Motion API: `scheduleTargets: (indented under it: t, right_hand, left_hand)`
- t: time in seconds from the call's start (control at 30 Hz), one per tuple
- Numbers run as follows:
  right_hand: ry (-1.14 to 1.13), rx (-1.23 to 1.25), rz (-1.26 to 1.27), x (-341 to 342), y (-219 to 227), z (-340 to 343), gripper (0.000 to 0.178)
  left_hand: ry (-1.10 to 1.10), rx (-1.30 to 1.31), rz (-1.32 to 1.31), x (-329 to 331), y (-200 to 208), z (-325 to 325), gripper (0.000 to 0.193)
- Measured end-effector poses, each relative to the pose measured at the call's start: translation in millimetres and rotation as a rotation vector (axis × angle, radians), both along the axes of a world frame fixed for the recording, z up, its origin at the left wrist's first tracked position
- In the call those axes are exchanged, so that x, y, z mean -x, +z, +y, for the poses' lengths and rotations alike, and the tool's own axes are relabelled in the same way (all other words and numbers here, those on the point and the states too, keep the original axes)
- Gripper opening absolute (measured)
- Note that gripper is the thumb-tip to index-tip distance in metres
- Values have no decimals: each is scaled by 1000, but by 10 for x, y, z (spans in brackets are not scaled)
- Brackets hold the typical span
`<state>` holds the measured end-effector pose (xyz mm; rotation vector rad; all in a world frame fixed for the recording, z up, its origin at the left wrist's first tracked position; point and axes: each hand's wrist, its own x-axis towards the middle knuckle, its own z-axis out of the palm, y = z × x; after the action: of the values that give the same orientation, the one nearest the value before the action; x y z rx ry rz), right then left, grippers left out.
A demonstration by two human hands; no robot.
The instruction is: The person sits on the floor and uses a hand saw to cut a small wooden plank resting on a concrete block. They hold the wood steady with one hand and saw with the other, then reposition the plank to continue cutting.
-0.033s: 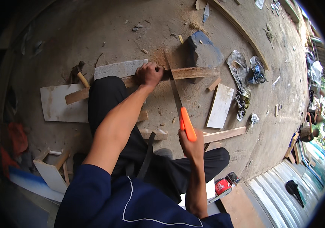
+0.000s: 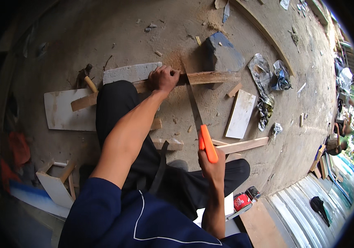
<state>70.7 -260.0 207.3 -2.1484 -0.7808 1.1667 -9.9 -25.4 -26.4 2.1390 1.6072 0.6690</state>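
Note:
My left hand (image 2: 163,79) is closed around a long wooden plank (image 2: 216,77), pressing it near its middle. One end of the plank passes under my bent left knee; the other lies over a block of stone (image 2: 226,58) with a blue-stained side. In my right hand (image 2: 213,166) is the orange handle of a handsaw (image 2: 195,106). Its thin blade crosses the plank just right of my left fist, with the tip beyond the far edge. Reddish sawdust lies on the ground by the tip. How deep the blade sits in the wood cannot be made out.
Left of my knee lie a hammer (image 2: 87,78), a pale slab (image 2: 123,73) and a white board (image 2: 63,111). To the right are another white board (image 2: 240,115), a wooden strip (image 2: 247,145) and crumpled plastic (image 2: 260,72). A red power tool (image 2: 241,201) rests beside my right leg.
My right hand has drawn the handsaw back a little toward my body, so its handle sits lower. My left hand stays in place on the plank.

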Motion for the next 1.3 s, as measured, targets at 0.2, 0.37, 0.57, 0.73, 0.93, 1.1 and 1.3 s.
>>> scheduleTargets:
  t: [0.2,0.37,0.57,0.73,0.93,1.1,1.3]
  right_hand:
    - [23,-44,-101,-110,-497,297,22]
    - [51,-70,-100,-74,-346,110,22]
    - [-88,-100,-10,-8,-396,-509,18]
    - [13,-252,-183,-199,-405,-354,15]
    - [177,-347,-364,-626,-191,-363,12]
    - [170,-366,-552,-698,-434,-576,17]
    - [24,-340,-586,-584,-143,-681,23]
  left_hand:
    - [-42,36,8,-106,94,-32,19]
    - [18,45,28,-41,86,31,18]
    - [7,66,23,-100,164,-40,19]
    - [-51,67,51,-123,154,-25,21]
    - [-242,149,81,-38,364,-84,30]
    - [-570,169,429,25,503,-71,85]
    - [-625,337,598,-149,715,-26,89]
